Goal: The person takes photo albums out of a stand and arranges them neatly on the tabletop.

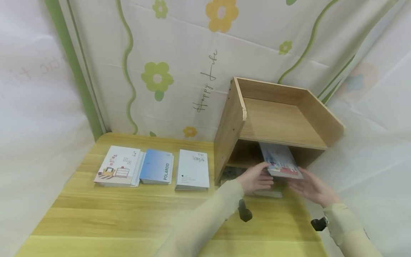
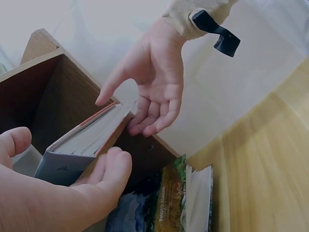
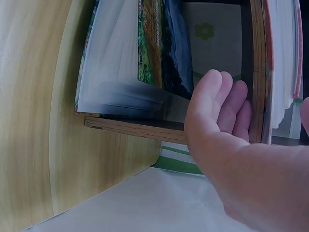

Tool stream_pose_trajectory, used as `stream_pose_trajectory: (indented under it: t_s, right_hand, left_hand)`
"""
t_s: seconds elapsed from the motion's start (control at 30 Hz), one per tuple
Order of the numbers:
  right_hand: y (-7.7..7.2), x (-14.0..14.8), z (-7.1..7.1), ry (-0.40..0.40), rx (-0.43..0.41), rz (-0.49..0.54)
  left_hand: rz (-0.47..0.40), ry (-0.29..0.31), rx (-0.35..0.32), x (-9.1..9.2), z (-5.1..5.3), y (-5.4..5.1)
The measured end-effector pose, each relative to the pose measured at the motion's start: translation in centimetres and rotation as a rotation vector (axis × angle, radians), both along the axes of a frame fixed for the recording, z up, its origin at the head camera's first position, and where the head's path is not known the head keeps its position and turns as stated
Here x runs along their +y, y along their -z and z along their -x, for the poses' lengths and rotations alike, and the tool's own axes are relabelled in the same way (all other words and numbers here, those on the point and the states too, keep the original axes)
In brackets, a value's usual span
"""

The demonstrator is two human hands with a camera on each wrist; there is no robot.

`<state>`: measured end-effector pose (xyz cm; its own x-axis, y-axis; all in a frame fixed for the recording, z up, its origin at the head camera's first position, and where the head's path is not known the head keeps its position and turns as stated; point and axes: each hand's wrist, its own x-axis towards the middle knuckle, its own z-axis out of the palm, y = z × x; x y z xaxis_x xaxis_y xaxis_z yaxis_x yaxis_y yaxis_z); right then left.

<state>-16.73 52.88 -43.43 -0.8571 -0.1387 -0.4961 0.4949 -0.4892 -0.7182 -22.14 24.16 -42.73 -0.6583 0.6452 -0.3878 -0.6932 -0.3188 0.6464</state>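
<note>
A photo album (image 1: 278, 160) with a pale cover and a colourful, partly red picture lies in the cabinet's middle compartment, its near end sticking out. My left hand (image 1: 255, 179) grips the near left corner, thumb above and fingers below, next to the grey spine (image 2: 63, 166) in the left wrist view. Around the right corner is my right hand (image 1: 311, 187), its thumb by the cover's edge. In the right wrist view, the right fingers (image 3: 231, 104) extend below the shelf board, loosely straight. A landscape-covered photo album (image 2: 166, 198) sits in the compartment underneath.
The wooden cabinet (image 1: 228, 132) stands at the table's (image 1: 128, 214) back right. Left of it lie a white album with a truck picture (image 1: 118, 166), a blue POLAROID album (image 1: 156, 166) and a white album with black writing (image 1: 192, 169). Flowered curtain (image 1: 179, 43) hangs behind.
</note>
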Motion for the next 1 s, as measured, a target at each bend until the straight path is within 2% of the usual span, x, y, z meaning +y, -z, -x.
stream_pose_trajectory:
  t_s: [0.2,0.37,0.67,0.83,1.0]
  right_hand:
    - [-0.2,0.0,-0.2,-0.009,-0.004,-0.049]
    - [-0.5,0.0,-0.2,-0.005,-0.004,-0.019]
    - [-0.9,-0.3,0.0,-0.003,-0.002,0.000]
    - [-1.1,-0.6,0.2,-0.003,-0.017,-0.032]
    - [-1.3,-1.0,0.3,0.004,-0.036,-0.072]
  left_hand:
    - [-0.010,-0.011,-0.006,0.4,-0.2,-0.4]
    - [0.001,-0.018,0.008,0.6,-0.1,-0.5]
    - [0.040,-0.047,0.020,1.8,-0.1,-0.3]
    - [0.050,-0.059,0.009,2.3,-0.2,-0.2]
    - [0.048,-0.105,-0.009,2.7,-0.3,0.0]
